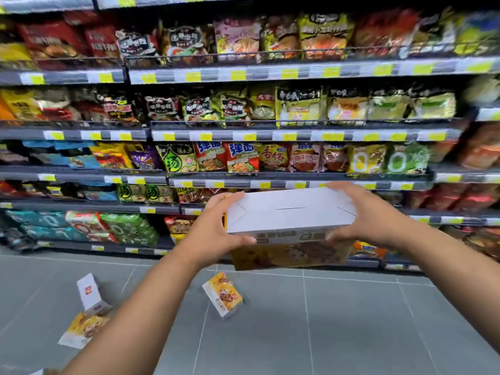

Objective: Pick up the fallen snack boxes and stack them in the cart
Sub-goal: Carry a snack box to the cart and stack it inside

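Note:
I hold a yellow and white snack box (290,212) in front of me at chest height, its plain white face turned up. My left hand (216,226) grips its left end and my right hand (359,212) grips its right end. Three more snack boxes lie on the grey floor: one (222,295) below the held box, one white-faced (88,292) at the left, and one (81,330) beside my left forearm. No cart is in view.
Store shelves (243,135) packed with bagged noodles and snacks run across the whole background, down to floor level. Grey floor tiles (338,320) stretch open at the right and front.

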{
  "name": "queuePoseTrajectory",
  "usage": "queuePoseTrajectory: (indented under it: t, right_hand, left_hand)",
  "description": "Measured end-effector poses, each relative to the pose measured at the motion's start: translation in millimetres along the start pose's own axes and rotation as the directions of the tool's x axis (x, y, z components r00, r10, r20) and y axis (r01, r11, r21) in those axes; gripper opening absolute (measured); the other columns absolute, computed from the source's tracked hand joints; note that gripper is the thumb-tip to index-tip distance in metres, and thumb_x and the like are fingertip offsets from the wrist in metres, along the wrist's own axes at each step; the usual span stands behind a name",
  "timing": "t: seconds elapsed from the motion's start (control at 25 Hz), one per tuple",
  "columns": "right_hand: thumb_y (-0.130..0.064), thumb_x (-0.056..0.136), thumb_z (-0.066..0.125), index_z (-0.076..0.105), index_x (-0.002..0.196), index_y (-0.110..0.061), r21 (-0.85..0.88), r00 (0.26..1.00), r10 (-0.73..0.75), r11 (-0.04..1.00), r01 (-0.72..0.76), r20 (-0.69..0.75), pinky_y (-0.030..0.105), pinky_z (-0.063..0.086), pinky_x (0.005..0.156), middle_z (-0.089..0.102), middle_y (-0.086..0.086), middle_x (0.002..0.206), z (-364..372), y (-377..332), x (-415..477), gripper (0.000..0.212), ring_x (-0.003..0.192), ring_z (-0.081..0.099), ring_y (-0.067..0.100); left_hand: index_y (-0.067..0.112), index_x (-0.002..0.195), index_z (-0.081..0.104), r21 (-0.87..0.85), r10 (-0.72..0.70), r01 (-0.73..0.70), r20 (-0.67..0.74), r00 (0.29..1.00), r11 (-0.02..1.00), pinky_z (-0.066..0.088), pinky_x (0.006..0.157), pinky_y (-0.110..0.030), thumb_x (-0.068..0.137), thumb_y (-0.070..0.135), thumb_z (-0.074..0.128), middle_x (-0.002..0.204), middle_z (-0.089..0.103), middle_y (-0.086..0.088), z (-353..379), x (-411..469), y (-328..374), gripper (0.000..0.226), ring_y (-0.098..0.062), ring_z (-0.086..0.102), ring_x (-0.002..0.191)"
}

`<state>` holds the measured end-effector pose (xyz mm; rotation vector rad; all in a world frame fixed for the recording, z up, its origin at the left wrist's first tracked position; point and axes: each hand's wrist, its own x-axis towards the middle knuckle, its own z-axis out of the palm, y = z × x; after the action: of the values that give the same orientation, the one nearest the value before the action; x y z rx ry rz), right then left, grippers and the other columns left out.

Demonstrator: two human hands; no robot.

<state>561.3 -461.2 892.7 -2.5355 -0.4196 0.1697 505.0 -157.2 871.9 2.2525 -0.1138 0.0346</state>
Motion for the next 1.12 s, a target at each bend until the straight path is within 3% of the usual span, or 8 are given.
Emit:
queuePoseTrajectory:
  t: [0.24, 0.52, 0.72, 0.96, 1.12]
  right_hand:
    - [-0.042, 0.052, 0.091, 0.033, 0.144, -0.035, 0.063, 0.964, 0.209, 0.978, -0.201, -0.162, 0.024, 0.032, 0.094, 0.040, -0.003, 0.146, -84.3, 107.5, -61.5, 0.109, 0.130, 0.038, 0.017]
    - [-0.046, 0.051, 0.090, 0.034, 0.144, -0.036, 0.138, 0.826, 0.473, 0.881, -0.453, -0.308, 0.028, 0.036, 0.088, 0.042, -0.006, 0.138, -155.5, 224.3, -104.1, 0.109, 0.116, 0.043, 0.016]
    - [-0.037, 0.057, 0.091, 0.035, 0.140, -0.040, 0.237, 0.681, 0.611, 0.789, -0.567, -0.403, 0.029, 0.036, 0.084, 0.041, -0.005, 0.141, -186.1, 307.0, -117.6, 0.100, 0.115, 0.044, 0.019]
    - [-0.039, 0.057, 0.089, 0.037, 0.138, -0.042, 0.358, 0.470, 0.741, 0.654, -0.667, -0.479, 0.028, 0.038, 0.079, 0.045, -0.007, 0.129, -213.9, 370.3, -138.9, 0.096, 0.104, 0.045, 0.018]
    - [-0.040, 0.055, 0.091, 0.038, 0.138, -0.043, 0.403, 0.369, 0.774, 0.598, -0.693, -0.515, 0.028, 0.036, 0.080, 0.045, -0.007, 0.137, -242.1, 415.2, -158.5, 0.098, 0.107, 0.040, 0.013]
  left_hand:
    - [0.044, 0.142, 0.037, -0.008, 0.172, -0.175, 0.209, 0.963, 0.985, 0.023, 0.117, -0.034, 0.066, 0.041, 0.086, 0.152, 0.026, 0.013, 97.8, 83.0, 93.2, 0.091, -0.010, 0.025, 0.141]
    - [0.033, 0.143, 0.041, -0.101, 0.372, -0.364, 0.415, 0.830, 0.926, 0.023, 0.102, -0.015, 0.065, 0.033, 0.088, 0.140, 0.032, 0.014, 231.3, 193.2, 185.6, 0.091, 0.001, 0.029, 0.125]
    - [0.034, 0.139, 0.045, -0.181, 0.469, -0.452, 0.562, 0.681, 0.873, 0.025, 0.107, -0.019, 0.063, 0.031, 0.089, 0.137, 0.031, 0.013, 325.3, 276.9, 244.3, 0.087, 0.002, 0.029, 0.123]
    - [0.032, 0.141, 0.042, -0.248, 0.558, -0.568, 0.681, 0.474, 0.785, 0.022, 0.103, -0.009, 0.062, 0.029, 0.090, 0.135, 0.034, 0.012, 420.4, 345.8, 320.8, 0.093, -0.002, 0.033, 0.126]
    - [0.034, 0.144, 0.038, -0.272, 0.578, -0.620, 0.729, 0.367, 0.736, 0.022, 0.105, -0.016, 0.062, 0.033, 0.090, 0.139, 0.031, 0.014, 487.5, 376.2, 371.4, 0.097, -0.003, 0.033, 0.130]
